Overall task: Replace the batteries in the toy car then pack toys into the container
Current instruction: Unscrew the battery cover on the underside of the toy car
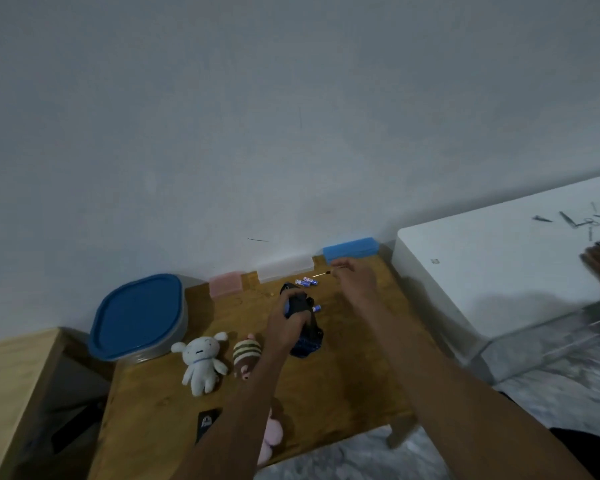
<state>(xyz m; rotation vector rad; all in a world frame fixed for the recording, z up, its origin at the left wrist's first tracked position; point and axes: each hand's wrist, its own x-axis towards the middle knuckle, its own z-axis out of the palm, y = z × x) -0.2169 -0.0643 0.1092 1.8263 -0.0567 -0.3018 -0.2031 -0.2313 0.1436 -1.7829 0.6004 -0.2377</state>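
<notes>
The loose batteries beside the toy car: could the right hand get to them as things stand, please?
Probably yes, once it frees itself. The right hand hovers just beside the batteries with bare table between, but its fingers pinch a small screwdriver. The left hand grips the toy car.

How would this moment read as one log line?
left hand: grips dark blue toy car | right hand: pinches thin screwdriver | blue-lidded container: closed

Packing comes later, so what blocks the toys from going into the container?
The blue lid sits closed on the container, covering its opening. The white plush and striped plush lie right beside it, nothing between.
</notes>
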